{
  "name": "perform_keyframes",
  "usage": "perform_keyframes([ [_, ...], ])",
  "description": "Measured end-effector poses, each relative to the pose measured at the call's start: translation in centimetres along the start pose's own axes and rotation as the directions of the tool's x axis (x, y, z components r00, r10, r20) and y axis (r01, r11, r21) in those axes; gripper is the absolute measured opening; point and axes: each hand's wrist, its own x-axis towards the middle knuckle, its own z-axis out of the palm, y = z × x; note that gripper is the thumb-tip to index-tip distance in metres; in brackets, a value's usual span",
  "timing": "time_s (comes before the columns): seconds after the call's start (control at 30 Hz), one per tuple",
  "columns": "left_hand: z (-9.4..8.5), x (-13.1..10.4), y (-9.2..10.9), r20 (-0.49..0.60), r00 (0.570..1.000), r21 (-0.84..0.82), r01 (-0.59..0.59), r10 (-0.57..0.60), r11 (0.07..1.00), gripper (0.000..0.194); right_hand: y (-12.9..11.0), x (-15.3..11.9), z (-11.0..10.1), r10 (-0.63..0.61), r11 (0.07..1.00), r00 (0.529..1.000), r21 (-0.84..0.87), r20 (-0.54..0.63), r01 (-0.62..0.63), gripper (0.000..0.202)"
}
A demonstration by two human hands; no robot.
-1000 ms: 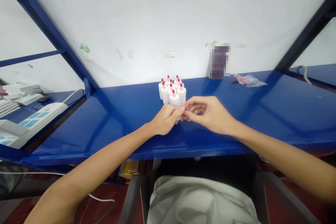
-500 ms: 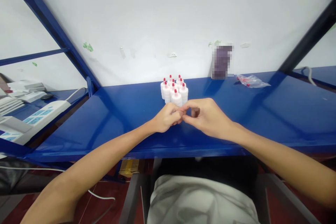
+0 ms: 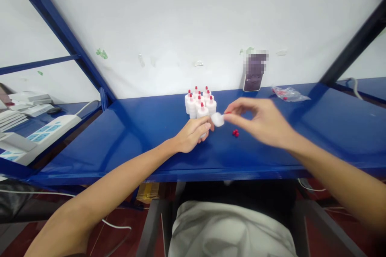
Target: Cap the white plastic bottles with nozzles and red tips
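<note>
My left hand (image 3: 194, 133) is closed, with a whitish bit of a bottle (image 3: 203, 135) showing under the thumb; most of it is hidden. Just past its fingers is a blurred white rounded part (image 3: 217, 119); I cannot tell whether it belongs to the same bottle. My right hand (image 3: 256, 120) pinches a small red cap (image 3: 228, 113) beside that white part. A few loose red caps (image 3: 235, 133) lie on the table below the right fingers. Directly behind my left hand stand several upright white squeeze bottles (image 3: 193, 106) with red-tipped nozzles, grouped closely.
The blue table (image 3: 144, 128) meets a white wall. A phone (image 3: 253, 78) leans on the wall, with a clear plastic bag (image 3: 291, 94) holding red bits to its right. On the left are a power strip (image 3: 51, 130) and blue frame posts (image 3: 69, 36).
My right hand has moved right and slightly up, away from my left hand. The white part and the loose red caps have come into view. My left hand has barely moved.
</note>
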Motion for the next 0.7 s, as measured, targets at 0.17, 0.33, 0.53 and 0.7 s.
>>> perform_keyframes([
  [0.17,-0.3,-0.1,-0.2,0.036,0.999,0.02,0.022,-0.023,1.0,0.044,2.4,2.0,-2.2,0.151,0.982,0.98,-0.137,0.131,-0.133,0.023],
  [0.33,-0.8,-0.2,-0.1,0.082,0.996,-0.044,0.027,-0.024,0.999,0.039,3.6,2.8,0.9,0.106,0.964,0.911,-0.266,0.398,0.004,0.017],
  [0.53,-0.9,-0.1,-0.1,0.095,0.994,-0.021,0.053,-0.051,0.998,0.035,3.6,2.7,2.4,0.096,0.954,0.944,-0.299,0.315,0.002,0.025],
  [0.7,-0.5,-0.1,0.0,0.068,0.998,0.135,0.002,-0.012,0.991,0.037,4.8,1.4,-0.4,0.095,0.941,0.96,-0.34,0.265,0.001,0.024],
])
